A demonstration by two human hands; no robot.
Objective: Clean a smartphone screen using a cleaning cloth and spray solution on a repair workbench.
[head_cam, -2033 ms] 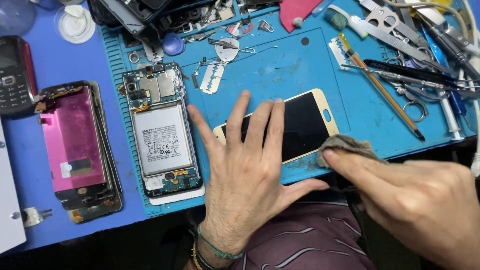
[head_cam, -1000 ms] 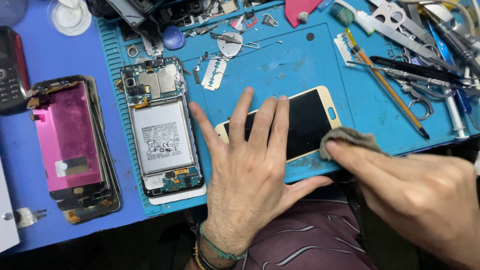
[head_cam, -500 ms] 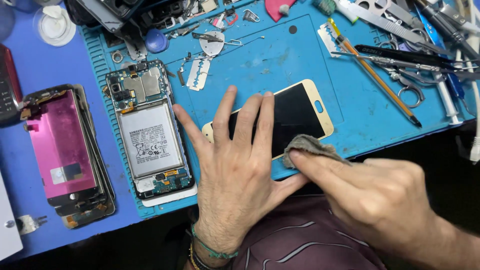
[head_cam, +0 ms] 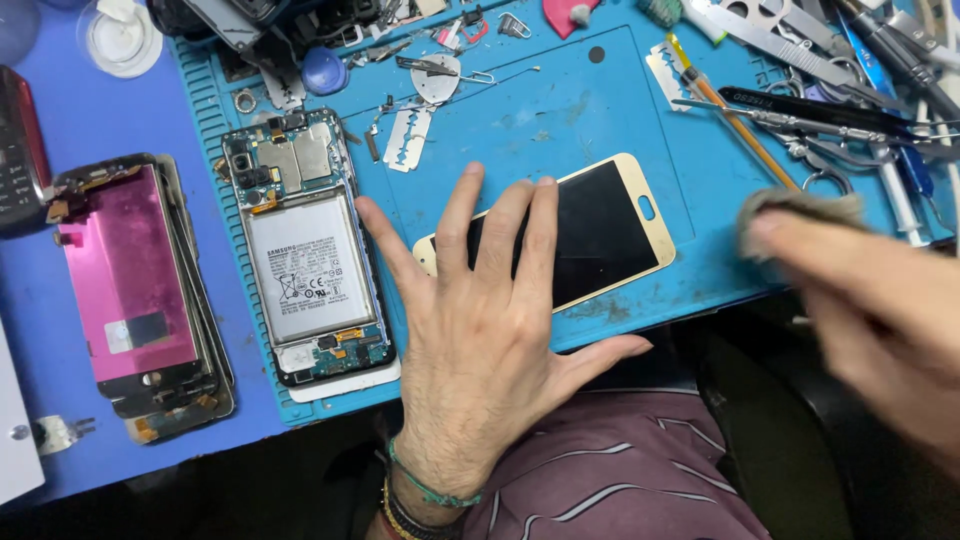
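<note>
1. We press our flat, open left hand [head_cam: 480,340] on the gold-rimmed phone screen [head_cam: 600,235], which lies mid-frame on the blue mat [head_cam: 560,110].
2. Our right hand [head_cam: 860,300], blurred at right, pinches a grey cloth [head_cam: 790,210] clear of the glass.
3. The glass looks dark and mostly clean; we judge the wiping well along, and the opened phone [head_cam: 305,250] at left remains unassembled.

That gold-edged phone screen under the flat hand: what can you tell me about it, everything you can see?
The phone screen is a thin flat panel with a glossy black glass face and a gold border, with a small oval opening at its right end. It lies face up and slightly slanted on the blue work mat, near the front edge. The left hand rests flat on its left part, fingers spread. The right hand, blurred and holding a grey cloth, is off it.
</note>
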